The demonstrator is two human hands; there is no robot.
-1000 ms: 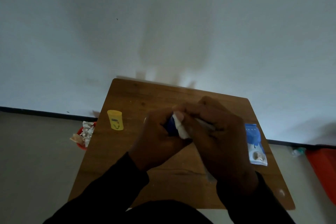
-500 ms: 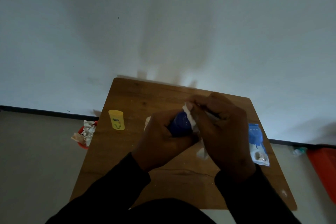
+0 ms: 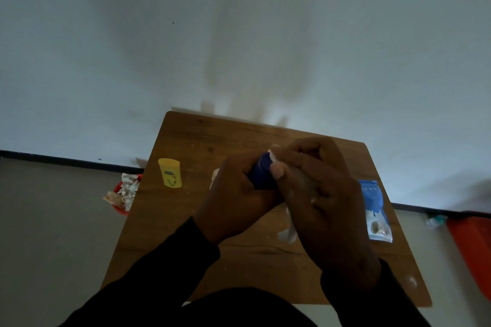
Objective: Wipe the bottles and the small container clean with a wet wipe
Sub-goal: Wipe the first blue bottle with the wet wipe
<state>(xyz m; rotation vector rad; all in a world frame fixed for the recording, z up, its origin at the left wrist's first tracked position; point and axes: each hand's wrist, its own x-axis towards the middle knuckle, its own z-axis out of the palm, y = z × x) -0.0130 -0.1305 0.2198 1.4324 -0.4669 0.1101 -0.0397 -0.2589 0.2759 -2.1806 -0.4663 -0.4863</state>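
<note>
Above the middle of the wooden bench (image 3: 186,220): left hand (image 3: 236,199) wrapped round a dark blue container (image 3: 261,174), fingers curled about it. Right hand (image 3: 318,194) pressed against the container's right side, fingers pinching a white wet wipe (image 3: 288,233), one end trailing below the palm. Yellow bottle (image 3: 170,172) upright near the left edge, well apart from both hands. Blue wipe packet (image 3: 375,210) flat at the right edge. Beside the bench on the floor, a red bin (image 3: 123,195) of crumpled wipes.
</note>
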